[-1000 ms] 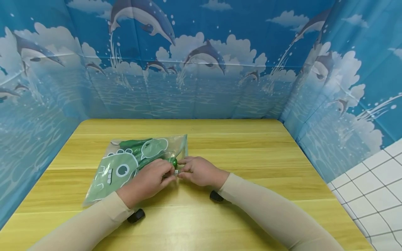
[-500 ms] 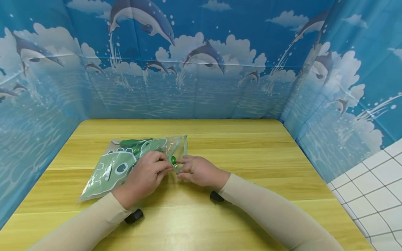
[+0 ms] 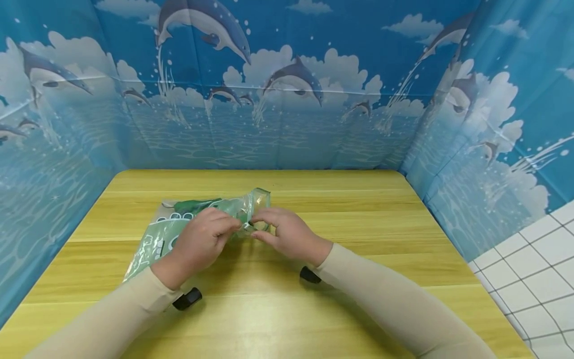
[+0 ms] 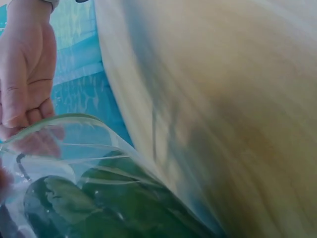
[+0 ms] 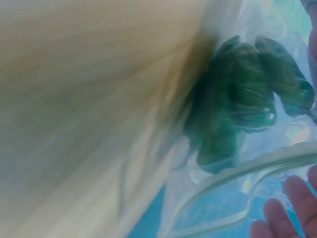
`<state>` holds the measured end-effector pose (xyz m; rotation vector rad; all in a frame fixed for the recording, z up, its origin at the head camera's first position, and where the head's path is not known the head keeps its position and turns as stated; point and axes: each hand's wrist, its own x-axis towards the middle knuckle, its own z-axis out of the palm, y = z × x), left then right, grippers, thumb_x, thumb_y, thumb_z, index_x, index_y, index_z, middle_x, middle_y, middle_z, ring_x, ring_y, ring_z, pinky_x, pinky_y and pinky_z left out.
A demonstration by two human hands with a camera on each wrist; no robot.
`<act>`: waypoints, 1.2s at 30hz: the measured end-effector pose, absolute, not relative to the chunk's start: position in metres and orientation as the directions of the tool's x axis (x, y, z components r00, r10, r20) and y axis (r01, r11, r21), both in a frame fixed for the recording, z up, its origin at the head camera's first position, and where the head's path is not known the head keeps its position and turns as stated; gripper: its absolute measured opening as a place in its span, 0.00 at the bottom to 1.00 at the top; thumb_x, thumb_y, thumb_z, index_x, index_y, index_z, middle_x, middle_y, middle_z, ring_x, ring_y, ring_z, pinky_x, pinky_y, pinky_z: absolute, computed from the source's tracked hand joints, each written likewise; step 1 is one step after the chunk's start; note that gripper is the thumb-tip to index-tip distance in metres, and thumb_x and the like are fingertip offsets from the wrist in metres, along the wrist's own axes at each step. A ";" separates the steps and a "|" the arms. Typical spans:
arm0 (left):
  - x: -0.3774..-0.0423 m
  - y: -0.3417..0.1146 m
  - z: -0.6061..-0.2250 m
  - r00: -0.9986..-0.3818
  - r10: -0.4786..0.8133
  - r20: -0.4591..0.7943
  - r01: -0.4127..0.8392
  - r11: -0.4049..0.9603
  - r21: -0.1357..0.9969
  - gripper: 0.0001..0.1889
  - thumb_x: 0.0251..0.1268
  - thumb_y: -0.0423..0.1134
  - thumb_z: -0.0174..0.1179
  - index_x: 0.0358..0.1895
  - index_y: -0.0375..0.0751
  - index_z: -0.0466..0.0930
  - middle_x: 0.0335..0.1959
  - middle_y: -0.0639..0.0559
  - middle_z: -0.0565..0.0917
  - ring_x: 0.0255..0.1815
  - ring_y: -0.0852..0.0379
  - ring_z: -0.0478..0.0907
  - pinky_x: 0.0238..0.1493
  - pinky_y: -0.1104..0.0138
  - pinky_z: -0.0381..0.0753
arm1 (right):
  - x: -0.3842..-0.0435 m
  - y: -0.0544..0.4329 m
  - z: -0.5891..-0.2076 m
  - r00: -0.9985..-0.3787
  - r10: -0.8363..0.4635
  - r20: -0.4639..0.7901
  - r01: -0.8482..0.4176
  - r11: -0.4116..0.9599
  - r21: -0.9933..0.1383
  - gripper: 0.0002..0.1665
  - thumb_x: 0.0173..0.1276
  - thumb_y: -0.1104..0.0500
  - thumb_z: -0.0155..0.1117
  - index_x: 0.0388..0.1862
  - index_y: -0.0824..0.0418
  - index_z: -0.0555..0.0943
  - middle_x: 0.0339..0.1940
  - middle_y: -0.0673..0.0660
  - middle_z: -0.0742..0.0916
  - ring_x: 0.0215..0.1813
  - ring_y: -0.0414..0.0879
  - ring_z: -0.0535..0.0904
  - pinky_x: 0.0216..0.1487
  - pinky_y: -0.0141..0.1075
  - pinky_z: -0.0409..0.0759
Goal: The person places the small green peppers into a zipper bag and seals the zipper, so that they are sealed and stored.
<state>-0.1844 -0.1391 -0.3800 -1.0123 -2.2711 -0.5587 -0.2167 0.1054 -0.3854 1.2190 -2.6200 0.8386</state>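
A clear zip bag [image 3: 154,237] with a green cartoon monster print lies on the table, its right end lifted and its mouth spread into a loop. Green peppers [image 5: 247,84] show through the film, one with a pale stem at the far left. From the left, my left hand [image 3: 204,237] pinches the mouth's edge by a small whitish zip slider [image 3: 247,227]. Opposite it, my right hand [image 3: 289,237] holds the rim between thumb and fingers. In the left wrist view, the right hand's fingers show through the film behind the rim.
The bag lies on a yellow wood-grain table [image 3: 341,209]. Blue dolphin-print curtains [image 3: 287,129] enclose it at the back and sides, and white tiles [image 3: 542,264] show at the right. A black wrist device [image 3: 187,298] sits under the left wrist, another under the right.
The bag's right end has risen and its mouth has widened. My left hand has shifted slightly up and left; my right fingers have moved up with the rim. The round green end is now covered.
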 end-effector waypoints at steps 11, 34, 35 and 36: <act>-0.184 -0.141 -0.371 -0.603 0.519 0.606 0.735 0.656 0.169 0.04 0.69 0.33 0.70 0.42 0.44 0.91 0.37 0.54 0.91 0.42 0.53 0.85 0.52 0.56 0.85 | -0.212 0.094 -0.371 -0.577 -0.677 0.457 -0.815 0.440 -0.377 0.10 0.76 0.57 0.69 0.52 0.56 0.89 0.48 0.51 0.92 0.50 0.43 0.89 0.52 0.36 0.87; -0.187 -0.143 -0.365 -0.569 0.475 0.671 0.716 0.688 0.121 0.03 0.68 0.36 0.72 0.41 0.43 0.91 0.34 0.52 0.92 0.39 0.51 0.87 0.45 0.56 0.88 | -0.210 0.089 -0.370 -0.529 -0.617 0.583 -0.848 0.409 -0.337 0.07 0.75 0.60 0.69 0.47 0.60 0.88 0.41 0.53 0.93 0.38 0.41 0.88 0.40 0.31 0.85; -0.187 -0.143 -0.366 -0.569 0.474 0.672 0.716 0.687 0.123 0.03 0.67 0.36 0.72 0.41 0.43 0.91 0.35 0.52 0.91 0.40 0.51 0.87 0.45 0.56 0.88 | -0.209 0.089 -0.370 -0.526 -0.614 0.589 -0.850 0.414 -0.327 0.06 0.75 0.60 0.69 0.47 0.60 0.88 0.41 0.53 0.93 0.38 0.41 0.88 0.40 0.31 0.85; -0.187 -0.142 -0.366 -0.570 0.472 0.673 0.716 0.687 0.124 0.04 0.66 0.36 0.73 0.41 0.43 0.91 0.35 0.52 0.91 0.40 0.51 0.86 0.45 0.56 0.88 | -0.209 0.089 -0.369 -0.523 -0.612 0.594 -0.851 0.419 -0.318 0.06 0.75 0.60 0.69 0.48 0.60 0.88 0.41 0.53 0.93 0.38 0.41 0.88 0.40 0.31 0.85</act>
